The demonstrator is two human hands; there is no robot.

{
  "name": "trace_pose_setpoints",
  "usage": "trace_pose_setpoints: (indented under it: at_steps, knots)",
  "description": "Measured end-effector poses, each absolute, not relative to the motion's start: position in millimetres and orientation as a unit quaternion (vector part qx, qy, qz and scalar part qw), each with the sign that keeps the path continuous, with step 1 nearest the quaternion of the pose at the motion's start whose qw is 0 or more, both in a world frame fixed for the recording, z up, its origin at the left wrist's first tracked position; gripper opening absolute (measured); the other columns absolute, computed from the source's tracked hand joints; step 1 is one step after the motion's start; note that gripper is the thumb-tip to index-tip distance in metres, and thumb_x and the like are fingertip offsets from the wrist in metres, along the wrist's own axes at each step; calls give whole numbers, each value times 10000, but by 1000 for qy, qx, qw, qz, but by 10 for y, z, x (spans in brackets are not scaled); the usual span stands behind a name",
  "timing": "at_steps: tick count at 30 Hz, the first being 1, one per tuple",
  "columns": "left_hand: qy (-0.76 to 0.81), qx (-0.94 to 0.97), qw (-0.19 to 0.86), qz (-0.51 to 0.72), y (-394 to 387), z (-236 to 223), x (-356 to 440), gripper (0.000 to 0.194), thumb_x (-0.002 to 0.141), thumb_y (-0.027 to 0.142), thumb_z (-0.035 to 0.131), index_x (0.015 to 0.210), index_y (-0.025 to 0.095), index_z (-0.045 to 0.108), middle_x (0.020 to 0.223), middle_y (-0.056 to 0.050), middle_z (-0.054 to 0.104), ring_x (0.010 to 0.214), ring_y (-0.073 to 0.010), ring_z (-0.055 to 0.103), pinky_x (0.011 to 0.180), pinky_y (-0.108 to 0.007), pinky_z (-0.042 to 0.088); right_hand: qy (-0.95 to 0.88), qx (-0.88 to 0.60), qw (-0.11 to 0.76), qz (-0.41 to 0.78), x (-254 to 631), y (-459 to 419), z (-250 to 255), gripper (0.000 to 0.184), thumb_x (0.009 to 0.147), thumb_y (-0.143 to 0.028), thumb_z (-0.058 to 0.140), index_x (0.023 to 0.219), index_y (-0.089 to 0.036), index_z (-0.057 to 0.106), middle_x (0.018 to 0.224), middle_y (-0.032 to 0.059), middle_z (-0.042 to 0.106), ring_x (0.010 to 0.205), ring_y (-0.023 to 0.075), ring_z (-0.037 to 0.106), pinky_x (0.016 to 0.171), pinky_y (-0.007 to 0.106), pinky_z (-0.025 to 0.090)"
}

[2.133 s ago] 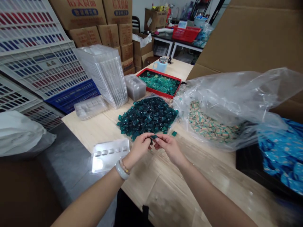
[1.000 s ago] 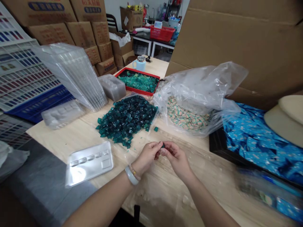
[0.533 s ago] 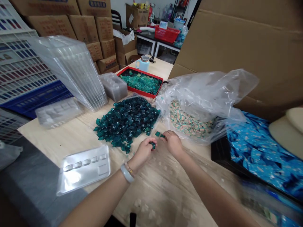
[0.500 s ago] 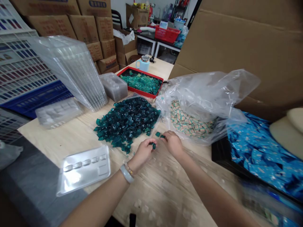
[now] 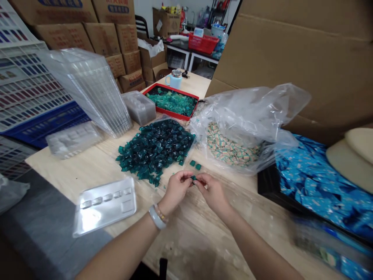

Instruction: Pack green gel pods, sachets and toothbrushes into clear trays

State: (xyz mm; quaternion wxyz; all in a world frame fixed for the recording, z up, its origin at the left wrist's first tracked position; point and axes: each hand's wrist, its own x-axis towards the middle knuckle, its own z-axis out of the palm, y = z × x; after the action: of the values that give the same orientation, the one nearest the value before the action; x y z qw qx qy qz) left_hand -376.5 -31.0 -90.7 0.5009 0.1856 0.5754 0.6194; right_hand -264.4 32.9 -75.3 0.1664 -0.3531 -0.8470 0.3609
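Cardboard boxes [image 5: 116,50] are piled up at the back of the room, and a wooden table [image 5: 186,249] lies in front of you. Both your arms reach in from the bottom of the view. Your left hand [image 5: 175,189] and your right hand [image 5: 213,192] are close together with bent fingers, and they pinch one small dark green piece [image 5: 193,177] between them. A pale bangle [image 5: 156,217] sits on your left wrist.

Just past your hands lie two loose green pieces [image 5: 195,165]. Past your left hand is a big heap of dark green pieces [image 5: 154,149]. Nearer, to the left of that hand, is a clear plastic tray [image 5: 105,206]. Past your right hand, a clear plastic bag [image 5: 247,116] sits on the table.

A moment ago your hands were apart, with your right hand down by the two loose pieces. Now they have come back together.
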Motion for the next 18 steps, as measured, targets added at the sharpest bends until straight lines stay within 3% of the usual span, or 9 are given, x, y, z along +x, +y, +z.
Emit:
trace_pose_setpoints:
  at_steps: [8, 13, 18]
  knots:
    - [669, 337, 334, 572, -357, -848, -3644, 242, 674, 52, 481, 839, 166, 617, 875, -55, 608, 803, -151, 567, 727, -269, 460, -881, -402, 131, 213, -2665, 210, -681, 206, 733, -136, 401, 779, -154, 601, 643, 59, 631, 580, 159, 575, 553, 240, 402]
    - [640, 260, 463, 556, -331, -795, -3670, 202, 667, 57, 478, 814, 119, 602, 786, -52, 602, 642, -117, 552, 616, -254, 469, -852, -422, 195, 242, -2606, 178, -711, 208, 738, -166, 392, 785, -157, 595, 663, 49, 635, 565, 148, 573, 540, 230, 400]
    - [524, 194, 596, 578, -347, -740, -3685, 261, 685, 245, 571, 918, 126, 570, 804, -47, 596, 649, -116, 556, 587, -252, 462, -867, -420, 156, 219, -2589, 147, -691, 218, 765, -192, 374, 787, -142, 584, 710, 76, 629, 629, 170, 580, 563, 244, 401]
